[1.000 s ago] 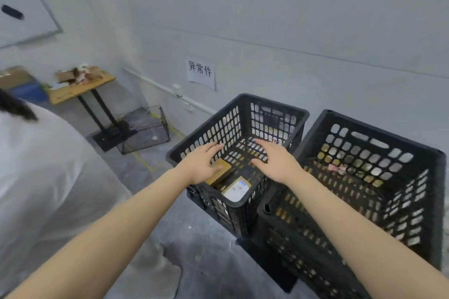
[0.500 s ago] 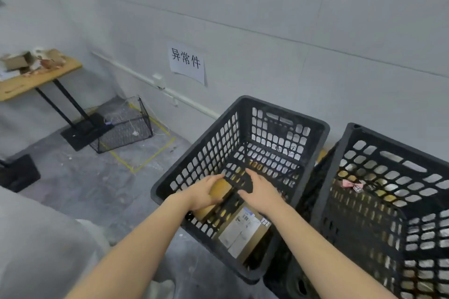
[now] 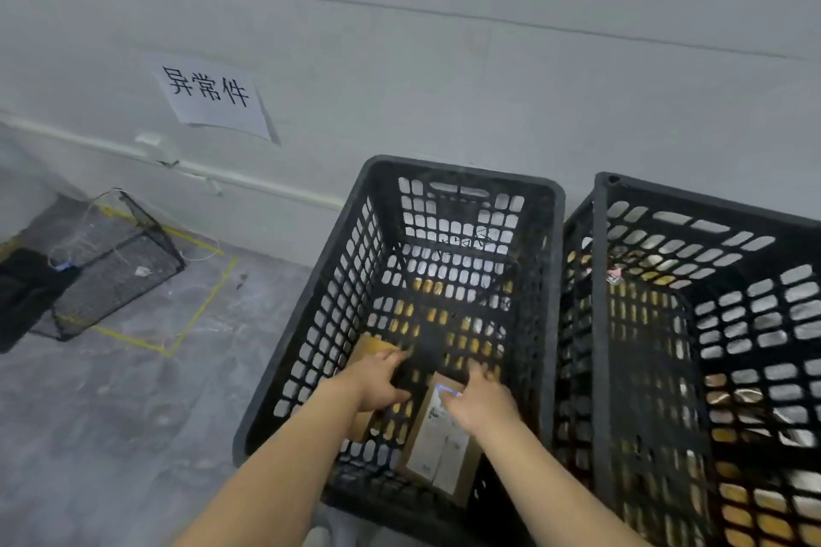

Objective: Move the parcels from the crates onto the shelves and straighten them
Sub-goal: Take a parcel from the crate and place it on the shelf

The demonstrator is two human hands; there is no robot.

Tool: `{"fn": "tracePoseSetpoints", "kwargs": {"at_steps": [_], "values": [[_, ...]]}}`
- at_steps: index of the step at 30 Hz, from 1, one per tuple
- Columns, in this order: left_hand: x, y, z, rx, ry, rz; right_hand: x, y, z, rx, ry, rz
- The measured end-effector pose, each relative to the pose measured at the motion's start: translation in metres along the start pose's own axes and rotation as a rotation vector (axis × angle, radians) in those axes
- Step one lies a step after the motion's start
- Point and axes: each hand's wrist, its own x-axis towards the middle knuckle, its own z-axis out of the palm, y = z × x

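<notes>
Both hands deep in left crate [image 3: 355, 235]. Left hand [image 3: 377, 378] clasps plain parcel [image 3: 368, 349]; right hand [image 3: 482, 402] lies on labelled parcel [image 3: 437, 444], grip uncertain; likely gathering both for one lift.

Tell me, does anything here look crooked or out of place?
Yes. The black wire mesh basket on the grey floor at left lies tipped on its side, straddling the yellow taped floor outline rather than standing inside it. The white paper wall sign also hangs tilted.

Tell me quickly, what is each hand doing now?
Left hand: closing on the plain brown parcel; firm grip cannot be told.
Right hand: fingers on the labelled parcel, not lifted.
</notes>
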Motion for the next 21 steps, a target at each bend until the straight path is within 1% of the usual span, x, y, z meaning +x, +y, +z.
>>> {"fn": "tracePoseSetpoints", "kwargs": {"at_steps": [3, 8, 11, 14, 17, 21], "values": [[0.013, 0.001, 0.003, 0.006, -0.091, 0.032, 0.000, 0.004, 0.022, 0.073, 0.001, 0.188], [0.029, 0.001, 0.014, 0.019, -0.198, 0.063, 0.002, 0.007, 0.042, 0.251, -0.005, 0.330], [0.032, -0.003, 0.025, 0.047, -0.239, 0.061, 0.000, 0.007, 0.049, 0.329, 0.003, 0.373], [0.039, -0.009, 0.035, 0.049, -0.245, 0.063, -0.001, 0.014, 0.055, 0.389, 0.034, 0.414], [0.040, -0.009, 0.041, 0.060, -0.258, 0.061, 0.000, 0.016, 0.058, 0.419, 0.029, 0.448], [0.038, -0.006, 0.040, -0.003, -0.225, 0.088, 0.001, 0.009, 0.052, 0.403, 0.033, 0.416]]}}
